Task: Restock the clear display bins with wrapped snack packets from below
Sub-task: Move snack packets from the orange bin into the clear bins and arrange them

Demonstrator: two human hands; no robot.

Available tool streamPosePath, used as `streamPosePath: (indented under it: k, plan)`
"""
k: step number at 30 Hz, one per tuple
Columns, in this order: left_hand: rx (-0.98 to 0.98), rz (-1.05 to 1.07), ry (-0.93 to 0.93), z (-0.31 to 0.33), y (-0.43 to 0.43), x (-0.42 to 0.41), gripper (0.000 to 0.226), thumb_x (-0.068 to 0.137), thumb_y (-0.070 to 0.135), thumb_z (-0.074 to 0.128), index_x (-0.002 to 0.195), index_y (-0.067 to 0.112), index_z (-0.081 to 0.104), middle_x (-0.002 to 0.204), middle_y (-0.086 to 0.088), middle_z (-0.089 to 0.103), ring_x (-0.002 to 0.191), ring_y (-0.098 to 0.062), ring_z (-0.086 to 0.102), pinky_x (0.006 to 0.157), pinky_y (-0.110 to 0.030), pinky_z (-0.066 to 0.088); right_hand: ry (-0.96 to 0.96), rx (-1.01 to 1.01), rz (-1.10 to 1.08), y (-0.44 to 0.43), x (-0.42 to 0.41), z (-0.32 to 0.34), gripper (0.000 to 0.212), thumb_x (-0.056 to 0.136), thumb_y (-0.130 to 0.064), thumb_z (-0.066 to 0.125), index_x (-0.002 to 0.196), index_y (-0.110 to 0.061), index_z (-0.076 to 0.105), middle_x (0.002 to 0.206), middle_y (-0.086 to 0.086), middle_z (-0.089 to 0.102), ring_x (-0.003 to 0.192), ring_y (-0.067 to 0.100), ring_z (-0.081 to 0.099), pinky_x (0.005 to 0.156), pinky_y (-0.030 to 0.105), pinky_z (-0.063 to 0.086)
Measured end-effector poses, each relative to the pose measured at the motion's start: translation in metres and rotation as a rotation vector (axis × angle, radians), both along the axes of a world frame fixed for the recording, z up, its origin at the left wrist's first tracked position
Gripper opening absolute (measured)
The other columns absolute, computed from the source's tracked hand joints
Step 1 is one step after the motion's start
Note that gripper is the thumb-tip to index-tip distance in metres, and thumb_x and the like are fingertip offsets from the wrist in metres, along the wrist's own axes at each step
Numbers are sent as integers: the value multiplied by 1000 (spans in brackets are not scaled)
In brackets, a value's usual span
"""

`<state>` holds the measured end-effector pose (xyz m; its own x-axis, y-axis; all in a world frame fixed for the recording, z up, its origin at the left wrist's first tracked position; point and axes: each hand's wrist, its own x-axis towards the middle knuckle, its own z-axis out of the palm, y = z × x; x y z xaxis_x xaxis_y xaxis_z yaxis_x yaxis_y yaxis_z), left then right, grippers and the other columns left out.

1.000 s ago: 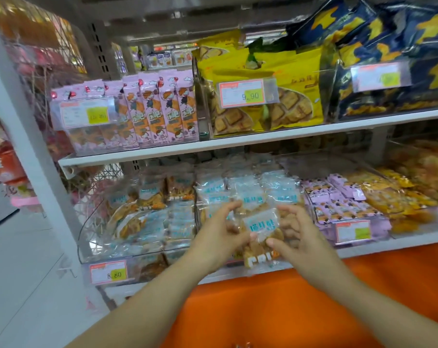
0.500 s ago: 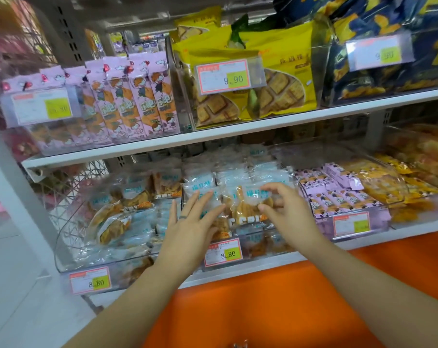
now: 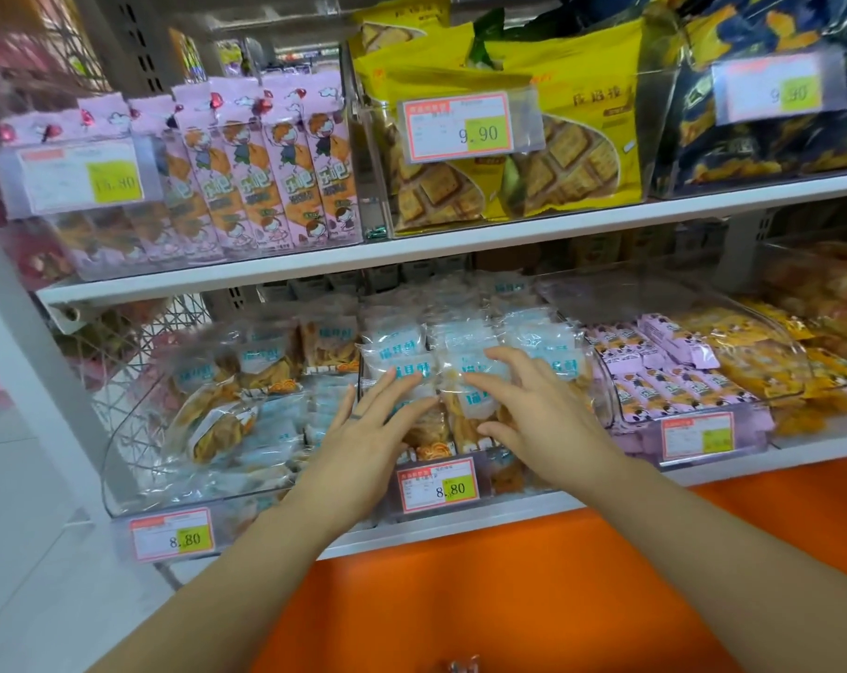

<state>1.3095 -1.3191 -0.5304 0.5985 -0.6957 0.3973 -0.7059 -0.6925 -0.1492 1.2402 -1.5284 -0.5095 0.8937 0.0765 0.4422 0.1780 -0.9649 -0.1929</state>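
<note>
Wrapped snack packets (image 3: 465,381), clear film with pale blue labels over golden pieces, fill the middle clear bin (image 3: 602,388) on the lower shelf (image 3: 460,527), at the centre of the frame. Both bare hands reach in from the bottom of the frame and lie on top of this heap. The left hand (image 3: 363,429) is flat with its fingers straight and fanned apart, the fingertips resting on a packet, and a thin ring (image 3: 356,416) shows on one finger. The right hand (image 3: 533,405), just beside it, is also spread, its fingers laid over the packets and its thumb lower, near the bin's front edge; neither hand pinches anything. A price tag (image 3: 436,485) reading 8.80 hangs on the bin's front below the hands. Left of centre, another clear bin (image 3: 120,459) holds similar packets, and to the right a third holds small purple packets (image 3: 654,376). On the upper shelf (image 3: 411,255) stand tall pink packs (image 3: 275,177) and yellow biscuit bags (image 3: 572,119). An orange panel (image 3: 508,599) runs under the lower shelf
</note>
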Motion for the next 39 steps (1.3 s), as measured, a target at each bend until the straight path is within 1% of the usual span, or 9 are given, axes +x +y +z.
streamPosePath:
  k: [8, 12, 16, 18, 23, 27, 30, 35, 39]
  plan:
    - [-49, -33, 115, 7, 4, -7, 63, 98, 16, 47, 150, 33, 17, 150, 13, -23, 135, -9, -31, 106, -28, -23, -75, 36, -172, 9, -8, -1, 64, 84, -43, 65, 141, -28, 40, 143, 5, 38, 129, 25, 37, 105, 41, 33]
    - [-50, -10, 74, 3, 11, -9, 59, 92, 24, 59, 144, 31, 31, 160, 0, 1, 145, -24, -8, 112, -45, -6, -389, -140, -29, 11, -14, -8, 50, 70, -21, 80, 115, -19, 59, 122, 8, 58, 102, 25, 50, 86, 38, 40]
    - [6, 4, 23, -4, 17, -9, 43, 95, 34, 40, 137, 29, 38, 156, -2, 23, 145, -25, 12, 107, -56, 15, -293, -276, 0, 7, -12, -30, 65, 60, -7, 85, 121, -16, 63, 124, 8, 60, 98, 25, 48, 77, 39, 49]
    - [49, 31, 61, -4, 17, -10, 46, 95, 39, 26, 139, 31, 36, 158, 1, 19, 145, -27, 9, 107, -56, 11, -229, -286, -43, 5, -6, -35, 75, 59, -7, 85, 128, -17, 57, 132, 11, 55, 99, 27, 48, 76, 41, 50]
    - [22, 44, 142, 1, 14, -13, 69, 84, 50, -5, 149, 39, 14, 152, 14, -23, 136, -16, -34, 107, -44, -20, -185, -222, -127, 17, -8, -37, 84, 53, -9, 88, 130, -18, 54, 136, 13, 52, 100, 28, 41, 73, 45, 53]
    - [-125, 61, 49, 6, 33, -22, 42, 94, 38, 35, 136, 35, 34, 159, -2, 17, 147, -26, 11, 113, -52, 4, -121, -207, -147, 21, -22, -26, 70, 63, -21, 86, 127, -22, 58, 137, 12, 52, 102, 32, 56, 74, 47, 56]
    - [-244, 212, -68, 11, 63, -21, 51, 77, 17, 74, 123, 25, 55, 141, -9, 48, 133, -32, 41, 108, -59, 22, -145, -151, -124, 24, -31, -13, 57, 67, -20, 84, 120, -22, 63, 136, 13, 53, 103, 35, 62, 77, 48, 54]
    - [-271, 544, 62, 23, 110, -13, 55, 84, 14, 66, 136, 17, 49, 145, -10, 43, 124, -39, 46, 96, -53, 43, -128, -100, -50, 44, -32, 13, 32, 86, -24, 67, 117, -25, 65, 135, 2, 52, 114, 25, 55, 95, 45, 43]
    - [-238, 566, 71, 25, 123, -10, 55, 88, 0, 56, 139, 14, 44, 143, -9, 43, 117, -36, 51, 83, -44, 50, -106, -79, 9, 57, -29, 22, 29, 94, -28, 53, 122, -27, 61, 136, -6, 49, 119, 15, 47, 102, 37, 34]
